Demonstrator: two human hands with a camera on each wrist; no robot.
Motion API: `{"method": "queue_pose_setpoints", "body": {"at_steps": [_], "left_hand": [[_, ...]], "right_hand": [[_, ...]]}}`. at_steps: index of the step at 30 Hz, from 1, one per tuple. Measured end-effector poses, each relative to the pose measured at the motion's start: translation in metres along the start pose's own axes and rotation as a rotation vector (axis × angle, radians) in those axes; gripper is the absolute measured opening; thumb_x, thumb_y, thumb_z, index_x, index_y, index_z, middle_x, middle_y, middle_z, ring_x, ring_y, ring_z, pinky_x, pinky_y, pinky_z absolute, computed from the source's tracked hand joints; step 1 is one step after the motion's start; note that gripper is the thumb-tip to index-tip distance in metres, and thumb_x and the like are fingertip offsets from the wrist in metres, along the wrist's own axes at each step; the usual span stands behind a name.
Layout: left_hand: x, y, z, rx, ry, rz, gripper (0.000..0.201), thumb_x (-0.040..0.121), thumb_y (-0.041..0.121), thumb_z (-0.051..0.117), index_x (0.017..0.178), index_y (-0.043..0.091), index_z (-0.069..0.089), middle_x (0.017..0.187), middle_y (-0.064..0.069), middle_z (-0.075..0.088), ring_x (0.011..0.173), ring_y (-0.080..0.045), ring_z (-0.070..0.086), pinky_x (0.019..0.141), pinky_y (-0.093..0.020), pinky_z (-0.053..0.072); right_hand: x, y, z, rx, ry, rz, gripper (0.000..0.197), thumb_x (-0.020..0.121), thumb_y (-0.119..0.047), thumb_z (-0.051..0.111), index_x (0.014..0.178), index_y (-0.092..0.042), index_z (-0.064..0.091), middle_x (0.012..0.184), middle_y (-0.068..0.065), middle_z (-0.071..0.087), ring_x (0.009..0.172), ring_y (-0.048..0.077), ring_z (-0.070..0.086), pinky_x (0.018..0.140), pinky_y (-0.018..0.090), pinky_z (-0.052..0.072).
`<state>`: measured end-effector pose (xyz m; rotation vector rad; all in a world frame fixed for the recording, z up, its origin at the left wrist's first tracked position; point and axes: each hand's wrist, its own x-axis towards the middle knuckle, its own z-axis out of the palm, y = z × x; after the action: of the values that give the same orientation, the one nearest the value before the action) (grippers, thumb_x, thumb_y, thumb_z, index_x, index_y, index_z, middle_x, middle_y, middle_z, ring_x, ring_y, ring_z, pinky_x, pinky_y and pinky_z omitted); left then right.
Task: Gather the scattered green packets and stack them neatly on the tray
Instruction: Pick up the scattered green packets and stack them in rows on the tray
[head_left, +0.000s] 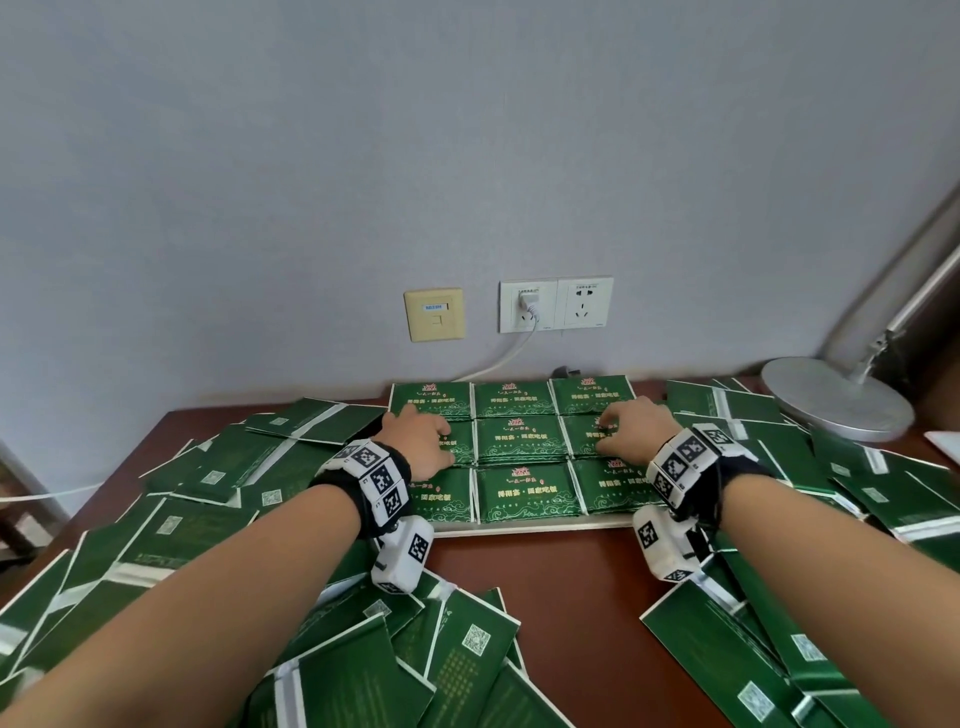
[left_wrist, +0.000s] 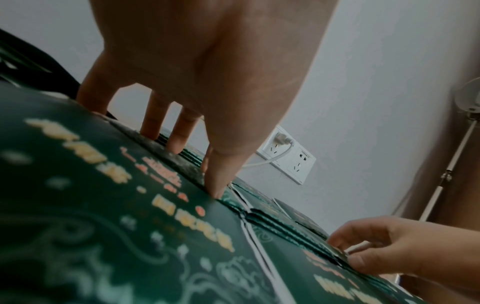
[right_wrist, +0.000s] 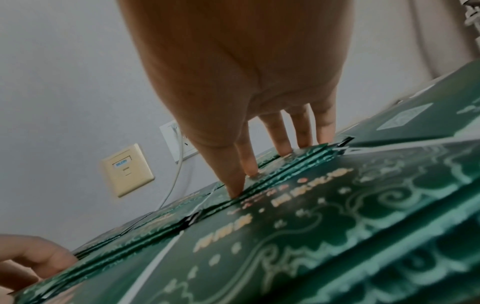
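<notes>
1. Nearest the camera, loose green packets (head_left: 457, 654) are seen scattered face down on the brown tabletop (head_left: 545, 571), overlapping at mixed angles, their long axes running mostly away from the viewer or diagonally.
2. A strip of bare tabletop is left between the near heaps and the front edge of the tray (head_left: 524, 529); it is the only open room, with heaps closing in on both sides.
3. On the pale tray, stacked packets (head_left: 525, 492) are laid face up in a three-by-three grid, long axes running left to right, printed tops pointing toward the wall, edges nearly touching along narrow seams.
4. The left hand (head_left: 422, 448) is set on the middle-left stack. In the left wrist view its fingertips (left_wrist: 215, 190) are planted straight down at the seam between stacks, the grip spread, with nothing pinched.
5. The right hand (head_left: 635, 432) is set on the middle-right stack. In the right wrist view its fingers (right_wrist: 235, 185) are seen straight and splayed, tips pressed onto the far edge of a stack, with nothing clasped.
6. More loose packets (head_left: 727, 402) are heaped right of the tray, reaching to a lamp base (head_left: 836, 397) at the far right corner.
7. Farthest, wall sockets (head_left: 556, 304) with a plugged white cable (head_left: 506, 364) are seen above the tray's back edge, which lies close to the wall.
</notes>
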<state>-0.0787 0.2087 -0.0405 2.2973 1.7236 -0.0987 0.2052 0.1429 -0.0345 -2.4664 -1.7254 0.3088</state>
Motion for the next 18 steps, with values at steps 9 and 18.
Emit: {"method": "queue_pose_setpoints", "body": {"at_steps": [9,18], "left_hand": [[0.002,0.000,0.001,0.010,-0.008,-0.002,0.052,0.093,0.044,0.057,0.142,0.032,0.045,0.149,-0.016,0.032,0.134,-0.042,0.032,0.112,-0.043,0.032],[-0.030,0.014,-0.019,-0.050,0.086,0.016,0.053,0.088,0.039,0.057,0.141,0.036,0.046,0.148,-0.010,0.035,0.137,-0.036,0.032,0.109,-0.053,0.036]], "right_hand": [[0.003,-0.002,0.002,-0.011,-0.016,0.006,0.045,0.081,-0.038,0.069,0.123,-0.031,0.059,0.132,0.005,0.052,0.118,0.030,0.052,0.103,0.041,0.044],[-0.029,0.000,-0.023,0.104,0.071,-0.044,0.048,0.081,-0.030,0.067,0.129,-0.026,0.058,0.133,0.010,0.050,0.120,0.033,0.050,0.103,0.042,0.045]]}}
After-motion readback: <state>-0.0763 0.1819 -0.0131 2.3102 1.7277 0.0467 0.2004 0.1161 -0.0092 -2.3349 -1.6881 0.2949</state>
